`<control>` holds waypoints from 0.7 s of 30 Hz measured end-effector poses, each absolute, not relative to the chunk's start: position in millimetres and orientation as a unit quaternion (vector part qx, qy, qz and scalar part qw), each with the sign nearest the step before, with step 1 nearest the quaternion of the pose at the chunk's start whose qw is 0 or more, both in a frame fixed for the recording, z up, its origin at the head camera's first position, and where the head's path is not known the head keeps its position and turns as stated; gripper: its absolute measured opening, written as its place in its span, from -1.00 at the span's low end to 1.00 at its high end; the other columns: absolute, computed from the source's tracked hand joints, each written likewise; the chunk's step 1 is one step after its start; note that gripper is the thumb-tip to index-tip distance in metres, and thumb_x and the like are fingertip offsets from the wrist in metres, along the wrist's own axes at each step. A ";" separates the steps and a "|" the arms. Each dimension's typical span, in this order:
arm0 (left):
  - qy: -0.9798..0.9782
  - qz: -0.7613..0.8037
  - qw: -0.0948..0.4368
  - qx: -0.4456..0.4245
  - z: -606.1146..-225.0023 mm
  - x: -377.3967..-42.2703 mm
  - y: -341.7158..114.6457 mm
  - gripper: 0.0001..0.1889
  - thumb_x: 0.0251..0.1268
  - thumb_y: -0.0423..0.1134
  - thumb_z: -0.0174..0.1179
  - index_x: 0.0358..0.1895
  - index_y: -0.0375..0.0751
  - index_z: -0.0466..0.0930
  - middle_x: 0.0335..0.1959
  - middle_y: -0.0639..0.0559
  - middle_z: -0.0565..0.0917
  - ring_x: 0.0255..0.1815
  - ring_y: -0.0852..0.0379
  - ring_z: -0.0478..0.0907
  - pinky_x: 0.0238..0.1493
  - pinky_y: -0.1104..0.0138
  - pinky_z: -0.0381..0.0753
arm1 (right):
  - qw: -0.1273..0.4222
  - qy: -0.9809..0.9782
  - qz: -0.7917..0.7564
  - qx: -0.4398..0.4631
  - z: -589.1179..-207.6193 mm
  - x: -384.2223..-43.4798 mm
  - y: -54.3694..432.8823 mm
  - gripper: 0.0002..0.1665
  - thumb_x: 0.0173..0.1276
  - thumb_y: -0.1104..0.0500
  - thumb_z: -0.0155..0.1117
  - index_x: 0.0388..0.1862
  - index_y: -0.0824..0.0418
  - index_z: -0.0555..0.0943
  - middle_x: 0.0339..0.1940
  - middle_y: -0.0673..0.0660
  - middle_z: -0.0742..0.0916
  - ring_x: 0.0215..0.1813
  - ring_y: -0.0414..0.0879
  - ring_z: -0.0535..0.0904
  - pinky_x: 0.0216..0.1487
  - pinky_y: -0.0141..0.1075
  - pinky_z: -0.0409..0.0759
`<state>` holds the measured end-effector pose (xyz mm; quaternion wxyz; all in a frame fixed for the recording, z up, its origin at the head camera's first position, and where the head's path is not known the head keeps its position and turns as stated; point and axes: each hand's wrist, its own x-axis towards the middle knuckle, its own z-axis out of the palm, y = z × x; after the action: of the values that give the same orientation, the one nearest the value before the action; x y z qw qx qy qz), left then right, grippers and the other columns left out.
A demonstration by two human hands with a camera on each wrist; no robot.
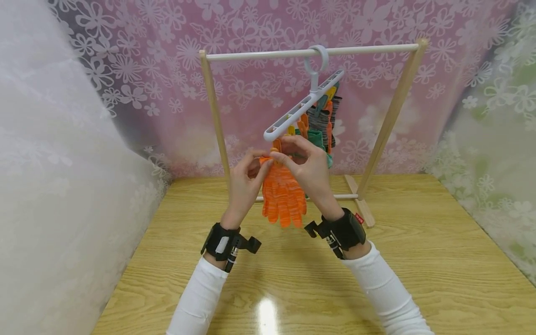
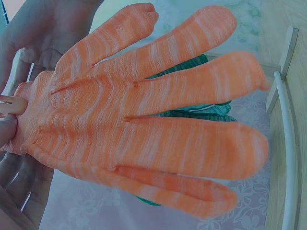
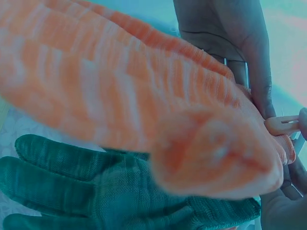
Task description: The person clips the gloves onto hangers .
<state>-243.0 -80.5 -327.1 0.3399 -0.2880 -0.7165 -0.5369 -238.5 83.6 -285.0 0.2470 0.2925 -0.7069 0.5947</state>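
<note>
An orange-and-white striped knit glove [image 1: 284, 190] hangs fingers down below the near end of a pale grey hanger [image 1: 299, 108]. At its cuff, my left hand [image 1: 244, 181] pinches the edge between thumb and finger. My right hand [image 1: 314, 172] pinches an orange clothes peg [image 1: 276, 146] at the same cuff. The left wrist view shows that peg [image 2: 13, 105] lying over the cuff, with a thumb against it. Behind the orange glove hangs a green glove [image 3: 139, 191], mostly hidden in the head view.
The hanger hooks over a white rail [image 1: 259, 56] on a wooden-legged stand [image 1: 387, 125]. Farther along it hang a dark striped glove [image 1: 320, 123] and several coloured pegs. The stand's foot [image 1: 362, 204] rests on a wood-grain table [image 1: 301, 288]; floral curtains [image 1: 167, 93] surround it.
</note>
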 end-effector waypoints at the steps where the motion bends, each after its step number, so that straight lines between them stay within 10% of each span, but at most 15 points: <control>1: -0.716 -0.541 0.336 -0.287 -328.1 -243.1 -80.6 -0.82 0.48 -0.34 0.20 0.01 -0.36 0.59 -0.61 -0.13 0.62 -0.64 0.18 0.43 -0.49 0.46 0.41 | 0.245 -0.712 0.591 0.289 -286.5 -239.0 83.8 -0.57 0.31 0.31 0.45 0.16 0.33 0.67 -0.10 0.26 0.77 -0.12 -0.15 0.73 -0.13 -0.41 0.72; 6: -0.706 -0.571 0.313 -0.277 -335.9 -243.8 -82.2 -0.77 0.49 -0.34 0.19 0.09 -0.37 0.55 -0.34 -0.23 0.77 -0.35 0.05 0.74 -0.32 0.49 0.62 | 0.241 -0.732 0.568 0.290 -297.8 -241.8 86.4 -0.48 0.31 0.26 0.46 0.26 0.23 0.65 -0.02 0.21 0.78 -0.05 -0.03 0.75 -0.14 -0.43 0.71; 21: -0.741 -0.600 0.244 -0.174 -360.1 -230.4 -105.4 -0.71 0.52 -0.40 0.14 0.16 -0.51 0.53 -0.15 -0.38 0.74 -0.16 -0.02 0.72 -0.09 0.49 0.63 | 0.170 -0.799 0.508 0.273 -336.5 -238.9 96.1 -0.56 0.33 0.23 0.46 0.19 0.26 0.68 -0.12 0.22 0.81 -0.25 0.02 0.76 -0.18 -0.24 0.74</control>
<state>-230.4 -105.4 -360.1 0.2440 -0.1743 -0.7413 -0.6005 -238.9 96.1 -336.5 0.1704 0.2731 -0.7988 0.5083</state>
